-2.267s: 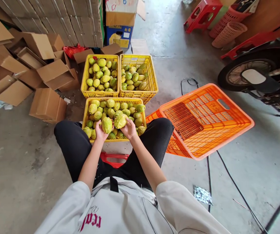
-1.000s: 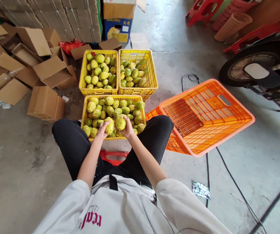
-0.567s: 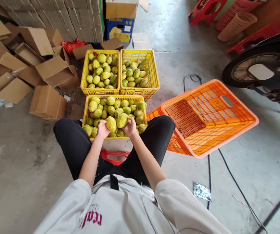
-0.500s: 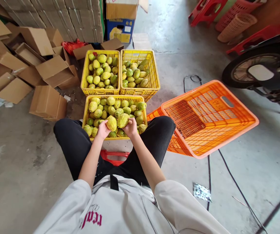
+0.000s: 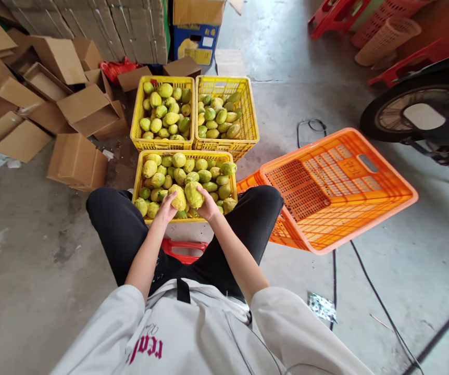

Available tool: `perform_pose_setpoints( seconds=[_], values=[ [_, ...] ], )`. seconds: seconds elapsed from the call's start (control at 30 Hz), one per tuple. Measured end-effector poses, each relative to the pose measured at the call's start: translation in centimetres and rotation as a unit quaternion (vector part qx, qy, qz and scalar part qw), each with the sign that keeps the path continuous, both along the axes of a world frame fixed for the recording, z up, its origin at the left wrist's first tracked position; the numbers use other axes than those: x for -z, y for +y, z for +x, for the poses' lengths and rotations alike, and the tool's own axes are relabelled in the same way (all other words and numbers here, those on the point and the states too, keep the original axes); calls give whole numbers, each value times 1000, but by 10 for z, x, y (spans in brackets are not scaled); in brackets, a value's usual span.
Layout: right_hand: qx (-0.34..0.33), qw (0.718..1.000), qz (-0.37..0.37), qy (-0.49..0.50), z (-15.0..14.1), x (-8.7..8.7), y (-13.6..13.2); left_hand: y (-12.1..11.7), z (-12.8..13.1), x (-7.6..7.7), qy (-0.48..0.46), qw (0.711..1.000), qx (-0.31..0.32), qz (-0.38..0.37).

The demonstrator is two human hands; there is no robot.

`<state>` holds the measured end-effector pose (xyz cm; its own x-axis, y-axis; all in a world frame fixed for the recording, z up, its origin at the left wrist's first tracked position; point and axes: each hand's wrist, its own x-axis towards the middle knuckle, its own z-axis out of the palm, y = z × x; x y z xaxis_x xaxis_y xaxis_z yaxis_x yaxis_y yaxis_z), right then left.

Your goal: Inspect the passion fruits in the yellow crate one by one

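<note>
My left hand (image 5: 166, 209) is closed around a lumpy yellow-green fruit (image 5: 177, 198), which looks like a small papaya. Beside it, my right hand (image 5: 208, 206) grips a second yellow-green fruit (image 5: 194, 194) of the same kind. The two fruits are held side by side, very close together, above the near yellow crate (image 5: 234, 182). Many similar oval fruits (image 5: 157, 180) fill that crate between my knees.
Two more yellow crates (image 5: 162, 145) (image 5: 254, 125) of fruit stand behind. An orange crate (image 5: 365, 229) leans tilted at my right. Cardboard boxes (image 5: 74, 160) are heaped to the left. A motorcycle wheel (image 5: 373, 125) and black cables (image 5: 376, 291) lie to the right.
The right-hand fruit has turned slightly and moved a little left, closer to the other fruit. Both hands still hold their fruits. The camera view has shifted slightly.
</note>
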<state>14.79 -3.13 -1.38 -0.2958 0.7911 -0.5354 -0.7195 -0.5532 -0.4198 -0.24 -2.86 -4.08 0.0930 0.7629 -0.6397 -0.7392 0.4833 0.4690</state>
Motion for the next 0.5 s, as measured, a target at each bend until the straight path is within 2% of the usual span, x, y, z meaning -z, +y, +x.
perform_pose_setpoints(
  seconds=[0.27, 0.5],
  values=[
    [15, 1000, -16, -5, 8, -1, 4, 3, -3, -20, -32, 999, 6, 3],
    [4, 1000, 20, -22, 12, 1, 5, 8, -6, -16, -9, 1000, 1, -7]
  ],
)
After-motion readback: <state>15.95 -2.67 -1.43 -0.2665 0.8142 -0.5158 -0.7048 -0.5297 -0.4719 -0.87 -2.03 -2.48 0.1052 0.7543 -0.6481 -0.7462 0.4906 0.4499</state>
